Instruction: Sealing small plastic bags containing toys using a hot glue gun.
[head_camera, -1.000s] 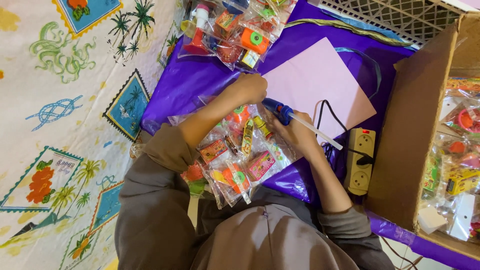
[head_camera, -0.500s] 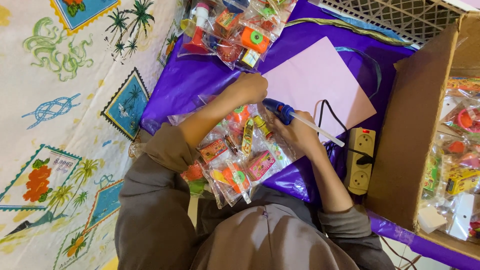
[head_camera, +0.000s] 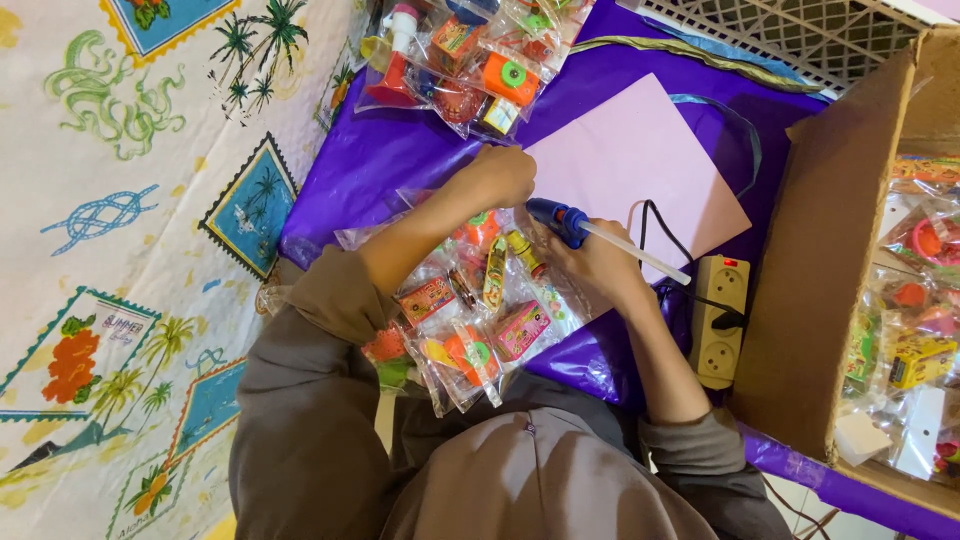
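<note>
Right hand (head_camera: 600, 268) fingers closed around blue glue gun (head_camera: 556, 217); left hand (head_camera: 500, 172) curled, pinching clear toy packet (head_camera: 470, 225). Risk: hot nozzle near left fingers, burn or melted plastic

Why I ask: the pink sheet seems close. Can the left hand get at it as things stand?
Probably yes: the left hand already sits at the pink sheet's near edge, with nothing between them.

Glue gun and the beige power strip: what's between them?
In the head view, the right hand grips the blue glue gun; between it and the power strip lie the white glue stick, the black cord and the pink sheet's edge.
</note>
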